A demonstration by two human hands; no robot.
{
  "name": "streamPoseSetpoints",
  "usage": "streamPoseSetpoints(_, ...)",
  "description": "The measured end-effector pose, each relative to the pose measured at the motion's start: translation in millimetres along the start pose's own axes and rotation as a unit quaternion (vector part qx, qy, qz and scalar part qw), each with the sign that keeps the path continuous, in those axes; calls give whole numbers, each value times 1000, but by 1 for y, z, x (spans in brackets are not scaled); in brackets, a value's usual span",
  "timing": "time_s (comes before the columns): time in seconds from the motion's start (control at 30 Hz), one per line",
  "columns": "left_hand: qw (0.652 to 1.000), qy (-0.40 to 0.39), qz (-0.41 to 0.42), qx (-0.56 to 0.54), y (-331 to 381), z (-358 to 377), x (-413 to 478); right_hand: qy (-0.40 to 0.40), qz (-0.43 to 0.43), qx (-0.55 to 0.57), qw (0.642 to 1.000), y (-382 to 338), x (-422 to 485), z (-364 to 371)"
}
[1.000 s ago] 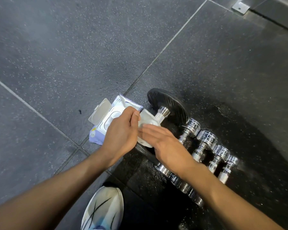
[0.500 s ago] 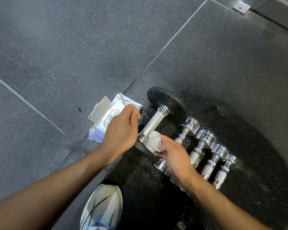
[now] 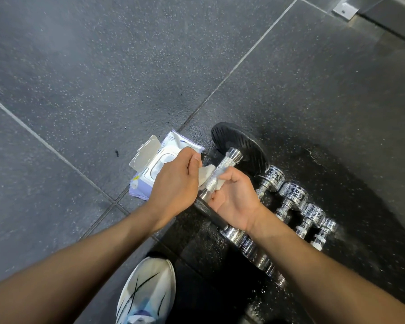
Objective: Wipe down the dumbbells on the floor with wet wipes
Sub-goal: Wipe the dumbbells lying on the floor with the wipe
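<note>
Wet wipe pack (image 3: pixel 154 169): seen left of centre on the dark speckled floor (image 3: pixel 80 90), its flip lid raised, the near end hidden by the left hand.
Shoe (image 3: pixel 147 291): a white trainer is seen at the lower edge, below the pack.
Left hand (image 3: pixel 175 181): held knuckles up with fingers curled; the left end of the wet wipe appears to be gripped, though the fingertips are hidden.
Wet wipe (image 3: pixel 206 175): a crumpled white sheet, passed under the knurled handle at centre frame; soft, limp and light, so it is best kept bunched and pressed on.
Large dumbbell (image 3: pixel 241 146): found just right of centre, with the far black plate on the floor and the near plate mostly covered by the right hand.
Knurled handle (image 3: pixel 220 170): chrome, stiff and rough enough for a sure hold when damp; judged the right place to take hold, since the plates are likely heavy.
Right hand (image 3: pixel 234 197): turned palm up, its fingers closed round the handle with the wipe's other end pinned beneath.
Chrome dumbbells (image 3: pixel 292 195): four small ones are lined up right of centre, beside the large one; smooth and probably slippery when wet.
</note>
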State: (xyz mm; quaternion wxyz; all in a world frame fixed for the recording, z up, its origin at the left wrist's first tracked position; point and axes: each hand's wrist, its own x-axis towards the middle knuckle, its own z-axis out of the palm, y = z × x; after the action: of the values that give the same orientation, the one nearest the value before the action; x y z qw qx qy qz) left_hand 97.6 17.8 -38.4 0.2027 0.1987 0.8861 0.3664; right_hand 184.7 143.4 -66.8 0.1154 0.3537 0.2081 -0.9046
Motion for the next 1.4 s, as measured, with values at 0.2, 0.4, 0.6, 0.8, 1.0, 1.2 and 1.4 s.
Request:
streamPoseSetpoints(0.2, 1000, -5, -5, 4, 0, -1, 0, 114, -46, -114, 986, -22, -26, -8)
streamPoseSetpoints(0.4, 1000, 0, -6, 2, -1, 0, 0, 209, -241, -426, 846, -22, -48, 3)
streamPoseSetpoints(0.6, 1000, 11, 3, 3, -1, 1, 0, 14, -376, -823, 426, -20, -31, -33)
streamPoseSetpoints(0.8, 1000, 15, 16, -7, -4, 2, 1, -142, -277, -884, 349, -16, -40, -46)
streamPoseSetpoints(1.0, 1000, 13, 9, -4, -6, 3, 1, -39, -315, -900, 298, -38, -27, -44)
streamPoseSetpoints(1.2, 1000, 17, 1, -15, -7, 5, 2, -80, -290, -907, 296, -25, -29, -47)
streamPoseSetpoints(1.4, 1000, 13, -3, -15, -5, 4, 2, -105, -288, -913, 271, -10, -31, -44)
